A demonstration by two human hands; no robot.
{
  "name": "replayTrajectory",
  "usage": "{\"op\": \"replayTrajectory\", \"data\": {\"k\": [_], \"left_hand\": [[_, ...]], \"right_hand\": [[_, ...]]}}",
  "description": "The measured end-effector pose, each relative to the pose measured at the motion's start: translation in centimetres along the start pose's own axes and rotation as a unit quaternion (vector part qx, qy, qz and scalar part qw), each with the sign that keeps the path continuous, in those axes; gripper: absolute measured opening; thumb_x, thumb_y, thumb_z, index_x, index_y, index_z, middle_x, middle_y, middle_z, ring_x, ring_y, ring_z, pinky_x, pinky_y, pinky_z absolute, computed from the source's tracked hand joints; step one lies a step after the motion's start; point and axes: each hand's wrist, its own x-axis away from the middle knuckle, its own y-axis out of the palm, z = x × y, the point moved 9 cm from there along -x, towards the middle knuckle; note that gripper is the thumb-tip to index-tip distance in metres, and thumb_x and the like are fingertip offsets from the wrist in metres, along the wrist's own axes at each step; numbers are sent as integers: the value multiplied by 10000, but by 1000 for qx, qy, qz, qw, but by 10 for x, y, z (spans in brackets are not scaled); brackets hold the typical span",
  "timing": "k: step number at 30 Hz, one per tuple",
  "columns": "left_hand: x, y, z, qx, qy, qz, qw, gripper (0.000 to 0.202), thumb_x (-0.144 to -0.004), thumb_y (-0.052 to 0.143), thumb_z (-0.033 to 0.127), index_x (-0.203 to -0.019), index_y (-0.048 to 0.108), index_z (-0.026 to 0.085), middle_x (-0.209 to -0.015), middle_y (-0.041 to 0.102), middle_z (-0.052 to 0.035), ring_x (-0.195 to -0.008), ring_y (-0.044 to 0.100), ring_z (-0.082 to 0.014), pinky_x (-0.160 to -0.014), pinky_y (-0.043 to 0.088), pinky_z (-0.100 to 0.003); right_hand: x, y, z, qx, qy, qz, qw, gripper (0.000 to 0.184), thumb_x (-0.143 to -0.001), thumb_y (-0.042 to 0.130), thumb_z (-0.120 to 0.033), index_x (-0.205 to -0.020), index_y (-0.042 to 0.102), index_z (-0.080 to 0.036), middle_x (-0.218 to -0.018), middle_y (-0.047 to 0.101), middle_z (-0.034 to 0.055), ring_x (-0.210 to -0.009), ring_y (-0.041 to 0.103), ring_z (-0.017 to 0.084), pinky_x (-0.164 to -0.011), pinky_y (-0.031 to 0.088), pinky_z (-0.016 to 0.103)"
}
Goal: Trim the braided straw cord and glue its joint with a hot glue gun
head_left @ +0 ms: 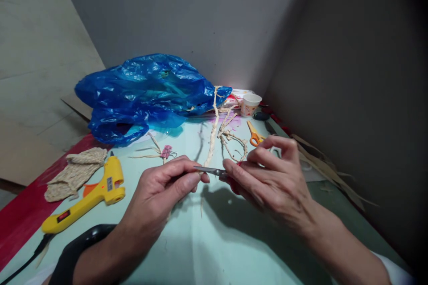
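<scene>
My left hand (170, 187) pinches the near end of a pale braided cord (213, 138), which rises away from me toward the blue bag. In my right hand (274, 178) is a pair of small scissors (217, 172) with red handles, mostly covered by the fingers. Their metal blades lie across the cord's end, right at my left fingertips. Whether the blades are parted is too small to tell. A short loose strand (201, 208) lies on the table below the hands.
At left are a yellow glue gun (107, 185) with its cable and a woven straw piece (76, 171). A pink binder clip (166, 151) grips some strands. Behind lie a blue plastic bag (150, 89), a paper cup (250, 105), orange-handled scissors (256, 137) and a coiled cord (234, 138). Walls close off the back and right.
</scene>
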Motion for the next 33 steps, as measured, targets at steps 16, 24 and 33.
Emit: {"op": "replayTrajectory", "data": {"k": [16,24,33], "left_hand": [[0,2,-13,55,-37,23,998,165,-875,683,377,-816,762,244,-627,511,40,-616,421,-114,-586,312,-239],[1,14,-17,-7,-30,-39,999,187,-898,629,329,-803,749,221,-807,628,-14,-786,538,-174,-728,374,-295],[9,8,-12,-68,-27,13,997,147,-960,542,372,-935,644,269,-685,524,51,-654,500,-129,-608,371,-247]], "right_hand": [[28,51,42,-478,462,5,747,216,-750,811,-303,-933,714,-242,-857,744,-4,-781,637,166,-755,468,299],[31,66,28,-596,517,18,615,323,-623,876,-235,-854,651,-211,-663,687,-52,-635,588,105,-639,467,226],[32,63,32,-588,510,39,627,334,-622,870,-209,-849,624,-211,-687,688,-56,-638,612,104,-634,463,223]]}}
